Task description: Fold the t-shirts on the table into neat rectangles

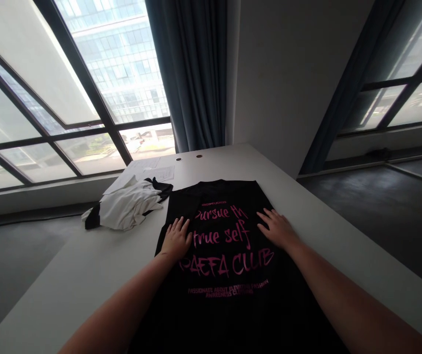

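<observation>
Tabletop [67, 290]: visible both sides, to slanting edges
Black shirt [214, 317]: one, spread lower centre
Left hand [176, 241], right hand [279, 229]: flat on it, with fingers apart
White-and-black bundle [129, 202]: one, centre-left

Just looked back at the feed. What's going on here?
A person's left hand and right hand rest near opposite sides of a pink-lettered black shirt, fingers extended. The shirt lies spread out on a white table. To its left is a crumpled white-and-black garment, with papers just beyond.
</observation>
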Demonstrator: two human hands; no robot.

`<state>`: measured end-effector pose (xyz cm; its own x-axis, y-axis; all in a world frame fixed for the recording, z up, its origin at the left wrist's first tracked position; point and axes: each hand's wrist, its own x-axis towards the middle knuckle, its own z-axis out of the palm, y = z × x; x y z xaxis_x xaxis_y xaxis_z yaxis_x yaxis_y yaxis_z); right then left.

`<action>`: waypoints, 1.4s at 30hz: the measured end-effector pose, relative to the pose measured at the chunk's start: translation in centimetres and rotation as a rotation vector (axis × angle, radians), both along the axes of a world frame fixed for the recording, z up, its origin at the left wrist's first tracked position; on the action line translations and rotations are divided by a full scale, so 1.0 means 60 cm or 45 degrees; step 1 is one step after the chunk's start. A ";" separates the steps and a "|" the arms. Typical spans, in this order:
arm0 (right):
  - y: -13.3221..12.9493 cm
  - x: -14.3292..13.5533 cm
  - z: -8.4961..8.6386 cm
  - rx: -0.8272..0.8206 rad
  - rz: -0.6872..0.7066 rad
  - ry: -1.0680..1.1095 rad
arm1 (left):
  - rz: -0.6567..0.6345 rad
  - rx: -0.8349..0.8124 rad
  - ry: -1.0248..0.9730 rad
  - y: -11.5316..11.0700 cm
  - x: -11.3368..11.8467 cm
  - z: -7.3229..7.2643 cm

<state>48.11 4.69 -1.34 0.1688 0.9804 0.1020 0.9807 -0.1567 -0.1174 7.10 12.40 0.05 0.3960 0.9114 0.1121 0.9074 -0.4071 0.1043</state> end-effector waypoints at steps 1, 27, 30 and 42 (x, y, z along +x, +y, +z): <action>-0.001 -0.001 0.001 0.015 0.004 -0.004 | -0.006 -0.001 -0.006 0.000 -0.001 0.000; -0.196 0.059 -0.009 0.280 0.115 0.079 | -0.005 -0.009 -0.092 -0.131 -0.175 -0.016; -0.233 0.030 -0.004 0.269 0.074 0.110 | 0.153 0.075 -0.116 -0.171 -0.200 -0.018; -0.287 0.005 0.019 0.154 -0.139 0.217 | 0.319 -0.112 -0.336 -0.236 -0.223 0.016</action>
<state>48.38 -12.54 -0.21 0.2978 0.9378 0.1783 0.9231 -0.2352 -0.3043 -6.26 -1.73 1.00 0.1270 0.9871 0.0972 0.9149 -0.1545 0.3729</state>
